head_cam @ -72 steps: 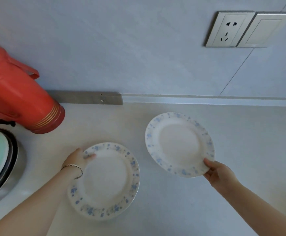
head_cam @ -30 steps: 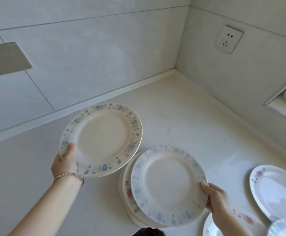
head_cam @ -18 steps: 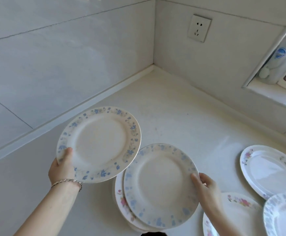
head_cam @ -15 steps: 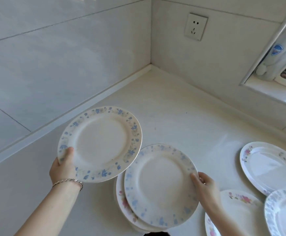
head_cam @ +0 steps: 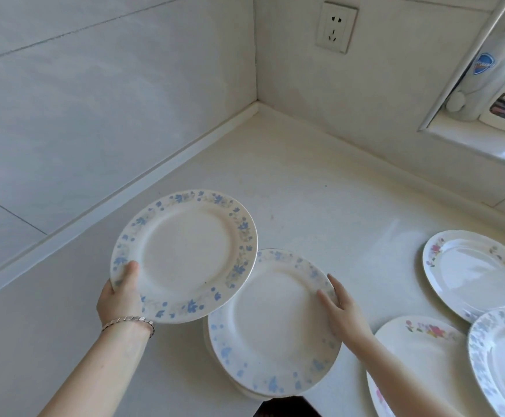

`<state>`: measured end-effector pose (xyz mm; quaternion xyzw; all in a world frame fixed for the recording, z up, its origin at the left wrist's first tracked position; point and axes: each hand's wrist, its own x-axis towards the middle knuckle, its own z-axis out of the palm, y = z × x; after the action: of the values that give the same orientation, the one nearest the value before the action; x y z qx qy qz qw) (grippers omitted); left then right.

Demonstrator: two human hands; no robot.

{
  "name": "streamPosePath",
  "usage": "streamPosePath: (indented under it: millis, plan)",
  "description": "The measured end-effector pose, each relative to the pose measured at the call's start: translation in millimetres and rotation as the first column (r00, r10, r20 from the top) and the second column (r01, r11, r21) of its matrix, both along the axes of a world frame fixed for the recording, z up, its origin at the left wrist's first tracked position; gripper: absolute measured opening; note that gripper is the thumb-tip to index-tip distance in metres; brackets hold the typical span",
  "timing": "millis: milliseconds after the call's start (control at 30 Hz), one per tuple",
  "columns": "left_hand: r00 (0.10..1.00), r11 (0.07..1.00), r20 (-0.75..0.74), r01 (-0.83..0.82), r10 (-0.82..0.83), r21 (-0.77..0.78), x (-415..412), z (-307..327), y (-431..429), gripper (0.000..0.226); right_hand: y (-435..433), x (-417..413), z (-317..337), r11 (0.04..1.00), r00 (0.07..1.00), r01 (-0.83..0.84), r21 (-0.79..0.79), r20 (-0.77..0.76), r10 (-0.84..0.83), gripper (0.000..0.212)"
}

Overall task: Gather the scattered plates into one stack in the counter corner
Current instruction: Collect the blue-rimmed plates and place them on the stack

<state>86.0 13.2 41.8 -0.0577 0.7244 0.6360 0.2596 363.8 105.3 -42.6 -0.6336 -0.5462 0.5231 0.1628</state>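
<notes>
Above the far-left edge of the stack point(head_cam: 275, 371), the left hand point(head_cam: 119, 299) holds a blue-flowered plate point(head_cam: 185, 254) clear of the counter point(head_cam: 305, 191). Its thumb lies on the upper face of the near-left rim, and the other fingers are hidden beneath, so the grasp is on that rim. This plate is round, with no long axis, and sits face up and near level. Its near-right rim overlaps the stack's outline, but contact between the two cannot be told. A bracelet point(head_cam: 128, 322) circles the left wrist.

The stack stands on the counter with its top plate point(head_cam: 271, 320), blue-flowered, face up and flat. Edges of lower plates show under its left and near sides. The right hand point(head_cam: 340, 308) rests at the right rim of the top plate, fingers straight and released, gripping nothing.

Right of the stack, three more plates lie face up on the counter: two pink-flowered ones point(head_cam: 474, 275) point(head_cam: 419, 356) and a blue-flowered one point(head_cam: 504, 362) at the picture edge. The far pink one and the blue one appear to overlap. Well beyond the stack the two walls meet at the counter corner point(head_cam: 257, 106).
</notes>
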Motion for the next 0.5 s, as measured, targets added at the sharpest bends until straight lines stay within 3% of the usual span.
streamPosePath:
  millis: [267, 367, 400, 433, 500]
  plan:
    - [0.996, 0.996, -0.067, 0.052, -0.057, -0.073, -2, 1, -12, 0.015, -1, -3, 1, 0.997, 1.000, -0.026, -0.078, -0.015, 0.025, 0.041]
    - [0.989, 0.986, -0.054, 0.130, -0.136, -0.106, 5, 1, -11, 0.021, 11, 1, 12, 0.997, 0.986, -0.062, 0.055, 0.160, 0.053, 0.047]
    - [0.986, 0.982, -0.040, 0.156, -0.161, -0.105, 8, 0, -10, 0.021, 15, 2, 21, 0.991, 0.988, -0.034, 0.129, 0.156, 0.013, 0.045]
    - [0.982, 0.978, -0.024, 0.182, -0.186, -0.100, 12, -3, -9, 0.019, 18, 0, 34, 0.987, 0.997, -0.005, 0.161, 0.078, -0.007, 0.038]
    - [0.971, 0.968, 0.007, 0.239, -0.239, -0.072, 23, -9, -5, 0.015, 18, -8, 60, 0.999, 0.988, 0.003, 0.053, -0.155, 0.005, 0.027]
